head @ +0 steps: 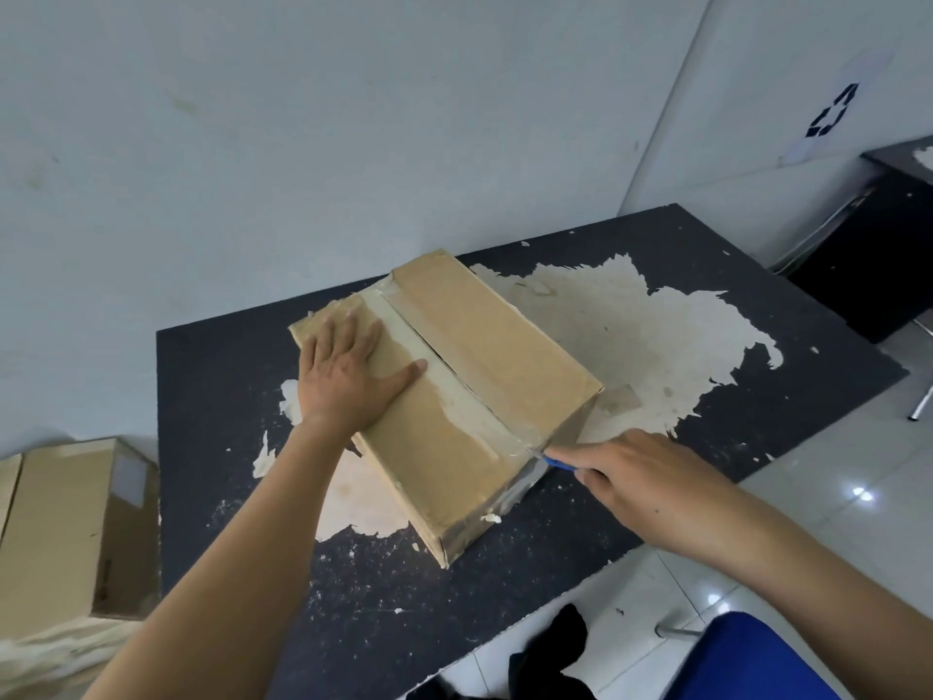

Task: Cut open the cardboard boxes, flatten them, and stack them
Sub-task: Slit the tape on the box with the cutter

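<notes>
A dark table fills the middle of the frame, its coating peeled away in large pale patches. A cardboard box lies flat on it at centre, with a small tan scrap just right of the box.

Left hand and right hand bare, bare skin clear up to the frame edge, tiny dark spot by right wrist.

Left grip is lying flat, fingers spread, pressing on the cardboard box top. Right grip is curling round a blue cutter, whose tip is meeting the tape seam at the box edge just ahead of that grip. Box is sitting on the peeling dark worktop beneath both grips.
</notes>
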